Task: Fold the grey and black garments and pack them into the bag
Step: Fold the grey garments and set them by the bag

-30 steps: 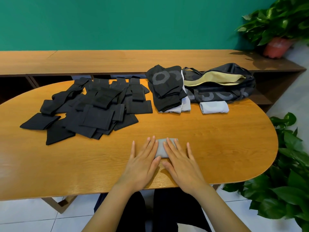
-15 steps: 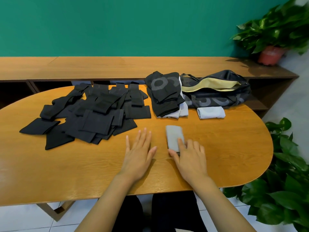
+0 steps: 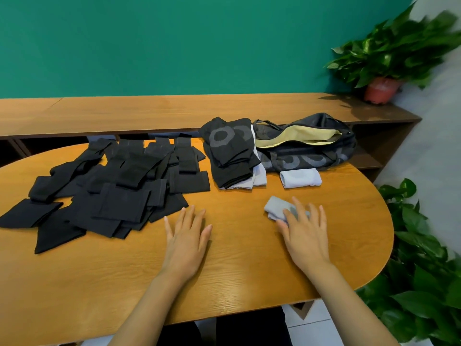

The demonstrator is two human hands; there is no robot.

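One folded grey garment (image 3: 275, 211) was found under the spread fingers of the right hand (image 3: 305, 236), not gripped; the left hand (image 3: 185, 242) lay flat, empty. The bag (image 3: 306, 148) stood open, seemingly unpacked, and many black garments (image 3: 109, 191) remained on the table (image 3: 224, 283).

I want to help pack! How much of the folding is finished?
Done: a folded pale piece lies by the open bag. In hand: the right hand rests its fingers on a small folded grey piece. Left: the black pile, and nothing visibly in the bag.
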